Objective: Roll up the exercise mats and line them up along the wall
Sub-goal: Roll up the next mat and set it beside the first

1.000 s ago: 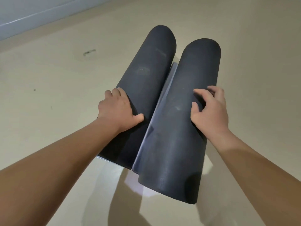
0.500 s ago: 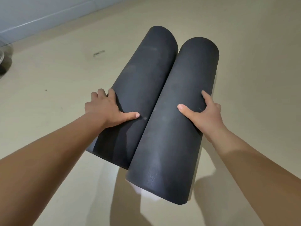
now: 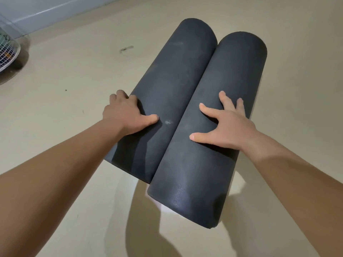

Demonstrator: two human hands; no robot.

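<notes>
Filling the middle of the floor (image 3: pixel 65 117) with two rolled mats, left roll (image 3: pixel 178 76) and right roll (image 3: pixel 228 86), lying touching along their length and leaving no gap for passing between. Covering the rolls' tops at mid-length with the left grip (image 3: pixel 126 115) and right grip (image 3: pixel 228 127). Leaving open floor on both outer sides. Crowding the far left corner with a white wire cage (image 3: pixel 7 51), near the wall (image 3: pixel 55 10).
</notes>
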